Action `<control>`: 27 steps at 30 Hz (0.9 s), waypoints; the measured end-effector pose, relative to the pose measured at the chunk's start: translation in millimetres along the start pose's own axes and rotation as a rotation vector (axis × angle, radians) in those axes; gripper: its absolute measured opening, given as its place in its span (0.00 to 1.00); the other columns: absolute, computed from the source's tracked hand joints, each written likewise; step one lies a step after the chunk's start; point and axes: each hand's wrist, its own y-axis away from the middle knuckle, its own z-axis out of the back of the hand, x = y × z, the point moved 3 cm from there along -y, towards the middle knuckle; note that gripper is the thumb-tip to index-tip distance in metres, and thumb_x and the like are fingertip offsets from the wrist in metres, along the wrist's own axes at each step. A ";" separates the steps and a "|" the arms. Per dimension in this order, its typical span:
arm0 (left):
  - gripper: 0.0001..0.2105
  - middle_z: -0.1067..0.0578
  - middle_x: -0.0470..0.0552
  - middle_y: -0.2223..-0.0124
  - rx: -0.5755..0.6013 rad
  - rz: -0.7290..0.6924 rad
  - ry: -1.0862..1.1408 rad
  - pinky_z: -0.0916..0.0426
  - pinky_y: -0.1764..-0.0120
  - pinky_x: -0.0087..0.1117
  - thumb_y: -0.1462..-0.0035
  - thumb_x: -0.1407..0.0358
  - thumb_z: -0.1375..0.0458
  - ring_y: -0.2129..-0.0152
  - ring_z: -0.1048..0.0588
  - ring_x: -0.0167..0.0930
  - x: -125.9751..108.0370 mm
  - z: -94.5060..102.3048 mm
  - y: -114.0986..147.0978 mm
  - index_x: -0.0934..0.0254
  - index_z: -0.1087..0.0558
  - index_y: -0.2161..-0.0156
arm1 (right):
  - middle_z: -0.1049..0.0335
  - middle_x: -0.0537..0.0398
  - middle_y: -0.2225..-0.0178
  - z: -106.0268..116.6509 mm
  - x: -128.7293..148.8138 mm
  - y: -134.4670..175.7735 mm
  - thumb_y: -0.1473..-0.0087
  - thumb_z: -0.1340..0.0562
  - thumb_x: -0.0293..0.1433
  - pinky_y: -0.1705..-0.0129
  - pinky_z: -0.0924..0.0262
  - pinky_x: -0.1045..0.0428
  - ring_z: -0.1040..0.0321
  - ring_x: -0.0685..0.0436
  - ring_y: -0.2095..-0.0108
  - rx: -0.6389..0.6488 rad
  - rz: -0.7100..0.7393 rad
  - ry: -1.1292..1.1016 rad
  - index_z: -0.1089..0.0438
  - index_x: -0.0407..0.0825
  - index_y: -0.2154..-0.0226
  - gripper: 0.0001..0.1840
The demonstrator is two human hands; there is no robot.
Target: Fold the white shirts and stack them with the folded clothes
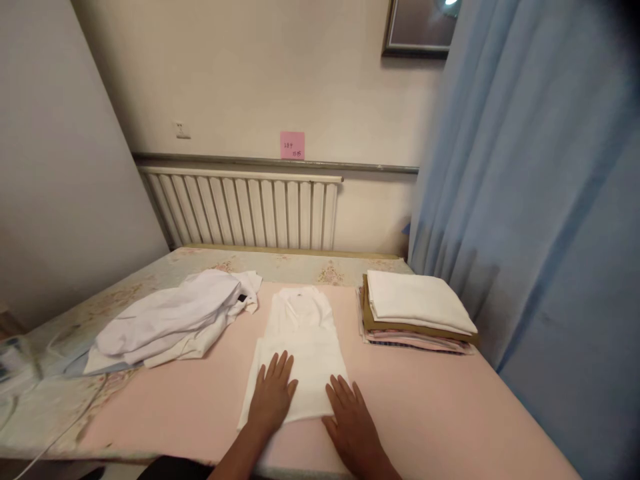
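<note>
Right hand (353, 420): lay flat, fingers spread wide, palm down on the near right corner of the folded white garment (300, 353); gripped nothing.
Left hand (273, 393): also flat and open, fingers slightly fanned, pressed on the garment's near left part; held nothing.
Folded white garment: lay on the pink cover (425, 400) of the table, centre, collar end pointing away, lower part doubled over.
Loose white clothes (175, 320): crumpled heap to the left, apart from the garment.
Folded stack (415, 313): sat to the right, white piece on top, brown and striped pieces under it.
Pink note (293, 145): stuck on the wall above the radiator (245, 210); handwriting too small to read.
Blue curtain (540, 200): hung at right.
</note>
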 end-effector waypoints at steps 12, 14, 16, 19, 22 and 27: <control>0.24 0.43 0.50 0.34 -0.026 -0.001 -0.013 0.46 0.41 0.50 0.36 0.59 0.57 0.37 0.47 0.40 5.2 -1.4 15.2 0.59 0.44 0.36 | 0.45 0.52 0.37 -3.9 -1.7 0.6 0.39 0.45 0.38 0.36 0.59 0.39 0.52 0.39 0.36 -0.031 -0.012 -0.026 0.45 0.51 0.39 0.27; 0.24 0.43 0.50 0.34 -0.026 0.000 -0.011 0.46 0.41 0.49 0.36 0.59 0.57 0.37 0.47 0.40 5.5 -1.4 16.3 0.59 0.44 0.36 | 0.46 0.52 0.37 -3.5 -1.4 0.6 0.39 0.45 0.39 0.37 0.59 0.39 0.53 0.39 0.36 -0.028 -0.015 -0.029 0.44 0.51 0.39 0.27; 0.24 0.43 0.50 0.34 -0.027 0.000 -0.010 0.46 0.41 0.49 0.36 0.59 0.57 0.37 0.47 0.40 5.5 -0.8 17.2 0.59 0.44 0.36 | 0.46 0.52 0.37 -2.8 -1.1 0.6 0.39 0.45 0.39 0.37 0.58 0.39 0.53 0.39 0.36 -0.028 -0.019 -0.034 0.44 0.51 0.39 0.27; 0.24 0.44 0.50 0.34 -0.026 -0.001 -0.009 0.46 0.41 0.49 0.36 0.59 0.57 0.37 0.47 0.40 4.7 1.3 17.8 0.59 0.44 0.36 | 0.44 0.51 0.38 -1.8 -0.6 0.4 0.39 0.45 0.39 0.37 0.57 0.39 0.51 0.38 0.37 -0.031 -0.022 -0.039 0.43 0.51 0.40 0.27; 0.24 0.43 0.50 0.34 -0.017 -0.001 -0.008 0.45 0.41 0.50 0.36 0.59 0.57 0.37 0.47 0.41 3.5 3.6 17.7 0.60 0.44 0.36 | 0.44 0.51 0.38 -1.5 -0.6 0.3 0.40 0.45 0.39 0.37 0.57 0.39 0.51 0.38 0.37 -0.037 -0.018 -0.039 0.43 0.51 0.40 0.27; 0.24 0.43 0.51 0.34 -0.005 0.011 -0.008 0.46 0.41 0.49 0.36 0.59 0.57 0.37 0.47 0.40 2.8 5.0 17.1 0.60 0.44 0.36 | 0.44 0.51 0.38 -2.9 -1.9 -0.3 0.40 0.45 0.39 0.37 0.56 0.38 0.50 0.38 0.37 -0.025 -0.020 -0.027 0.42 0.51 0.40 0.27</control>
